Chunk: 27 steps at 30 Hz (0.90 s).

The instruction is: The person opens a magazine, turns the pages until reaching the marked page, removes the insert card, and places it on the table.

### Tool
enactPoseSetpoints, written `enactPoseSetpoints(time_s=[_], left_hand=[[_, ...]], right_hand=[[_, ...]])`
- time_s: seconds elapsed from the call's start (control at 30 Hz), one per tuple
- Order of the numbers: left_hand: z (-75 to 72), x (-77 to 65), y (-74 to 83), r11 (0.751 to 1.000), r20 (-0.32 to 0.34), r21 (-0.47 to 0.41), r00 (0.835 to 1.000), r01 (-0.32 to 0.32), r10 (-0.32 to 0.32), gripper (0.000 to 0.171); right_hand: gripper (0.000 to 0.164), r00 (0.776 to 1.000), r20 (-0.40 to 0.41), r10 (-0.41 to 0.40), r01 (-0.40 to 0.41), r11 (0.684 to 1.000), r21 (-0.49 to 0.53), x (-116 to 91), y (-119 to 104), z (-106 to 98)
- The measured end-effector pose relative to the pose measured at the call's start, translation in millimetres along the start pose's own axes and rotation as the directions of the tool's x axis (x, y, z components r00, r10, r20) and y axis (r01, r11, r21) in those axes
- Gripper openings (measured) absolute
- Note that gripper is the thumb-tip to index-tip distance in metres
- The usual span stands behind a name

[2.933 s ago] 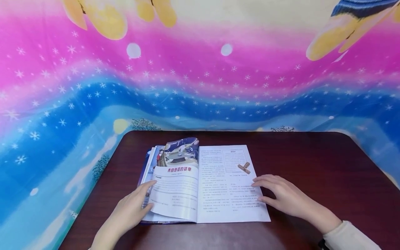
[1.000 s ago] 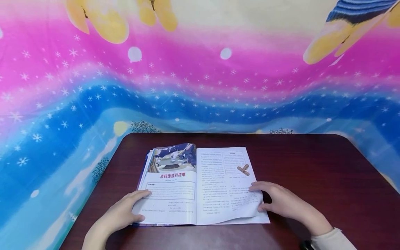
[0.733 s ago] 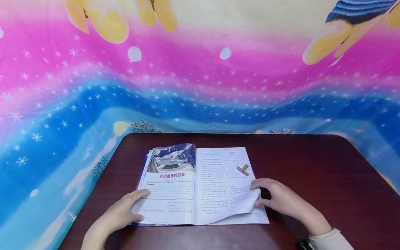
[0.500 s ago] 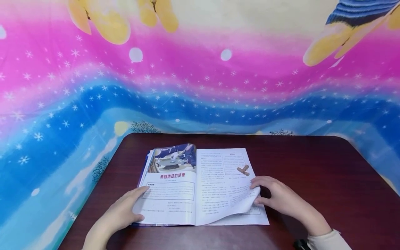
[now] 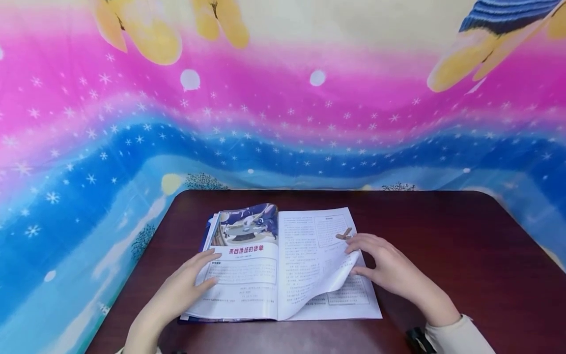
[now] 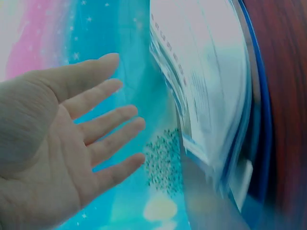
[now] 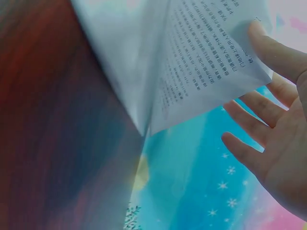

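Observation:
An open magazine (image 5: 247, 295) lies on the table, with a colour picture and red heading at the top of its left page. My right hand (image 5: 392, 269) pinches the outer edge of the right-hand page (image 5: 309, 265), which curves upward and uncovers part of the sheet below. In the right wrist view the thumb lies on the printed side of that page, the fingers behind it. My left hand (image 5: 177, 287) is over the outer part of the left page, fingers extended. The left wrist view shows that hand (image 6: 57, 139) holding nothing, with the page stack beside it.
The dark brown table (image 5: 446, 246) has rounded far corners. Behind and beside it hangs a colourful cloth (image 5: 283, 118) with snowflakes. A black band (image 5: 420, 340) shows at the right wrist, by a pale sleeve (image 5: 457, 337).
The right hand has taken hold of the right page's edge and raised it, moving left and away from me. The left hand has lifted and shifted slightly up the left page.

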State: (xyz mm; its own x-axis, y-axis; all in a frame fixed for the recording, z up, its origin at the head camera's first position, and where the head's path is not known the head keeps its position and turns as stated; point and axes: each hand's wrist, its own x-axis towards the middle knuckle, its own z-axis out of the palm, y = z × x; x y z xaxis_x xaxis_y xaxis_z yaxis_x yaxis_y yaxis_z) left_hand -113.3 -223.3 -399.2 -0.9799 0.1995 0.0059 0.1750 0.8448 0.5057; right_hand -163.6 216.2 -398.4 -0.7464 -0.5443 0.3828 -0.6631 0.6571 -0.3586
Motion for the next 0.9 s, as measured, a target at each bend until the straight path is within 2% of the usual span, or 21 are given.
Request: enactPoseSetpoints(time_s=[0.27, 0.4, 0.63, 0.9], left_hand=[[0.3, 16.2, 30.4, 0.997, -0.045, -0.01, 0.996, -0.081, 0.081, 0.042], [9.3, 22.8, 51.9, 0.984, -0.046, -0.049, 0.985, -0.171, 0.169, 0.04], [21.5, 29.9, 92.2, 0.93, -0.001, -0.029, 0.93, -0.368, 0.368, 0.039], [27.9, 36.0, 123.7, 0.871, -0.004, -0.057, 0.873, -0.488, 0.488, 0.047]], right_hand=[[0.045, 0.998, -0.036, -0.053, 0.053, 0.998, 0.014, 12, -9, -8], [0.046, 0.996, -0.042, -0.073, 0.074, 0.997, 0.012, 19, -17, -13], [0.044, 0.995, -0.034, -0.096, 0.094, 0.995, -0.038, 27, -30, -17], [0.042, 0.99, -0.022, -0.14, 0.137, 0.986, -0.095, 33, -38, -23]])
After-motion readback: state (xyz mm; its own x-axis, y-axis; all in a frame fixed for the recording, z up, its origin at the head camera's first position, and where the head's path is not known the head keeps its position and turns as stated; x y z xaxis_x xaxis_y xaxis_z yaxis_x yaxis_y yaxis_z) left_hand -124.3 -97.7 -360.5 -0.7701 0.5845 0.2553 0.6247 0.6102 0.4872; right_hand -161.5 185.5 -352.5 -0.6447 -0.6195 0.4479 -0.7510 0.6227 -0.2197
